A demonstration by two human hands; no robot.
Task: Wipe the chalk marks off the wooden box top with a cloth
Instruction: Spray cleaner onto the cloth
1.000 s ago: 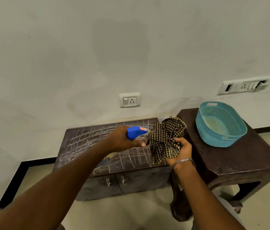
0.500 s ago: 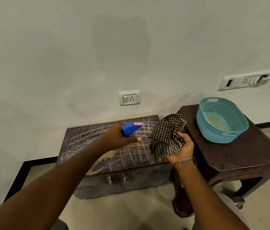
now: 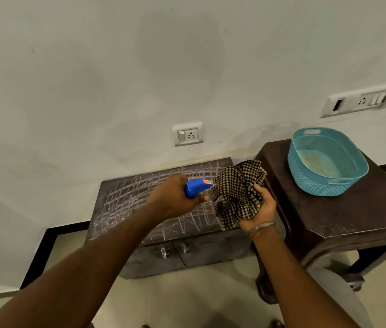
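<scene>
**Two hands raised above a chalk-covered box top**

Both hands hover over the wooden box (image 3: pixel 163 223), whose dark top is crossed all over with white chalk marks (image 3: pixel 125 200). The left hand (image 3: pixel 173 200) has its fingers wrapped tight around a blue spray bottle head (image 3: pixel 197 187), the nozzle (with a small orange label) pointing toward the cloth. Just right of the nozzle, the right hand (image 3: pixel 261 209) has its fingers clamped on a bunched black-and-tan checked cloth (image 3: pixel 237 192), held in the air over the box's right end and not touching the wood. A thin metal bangle (image 3: pixel 260 227) circles that wrist. Right of the box stands a dark counter (image 3: pixel 357 221) carrying a teal woven basket (image 3: pixel 327 162). On the wall behind the box sits a white socket plate (image 3: pixel 187 134); a longer switch panel (image 3: pixel 362 100) is mounted above the basket.
</scene>
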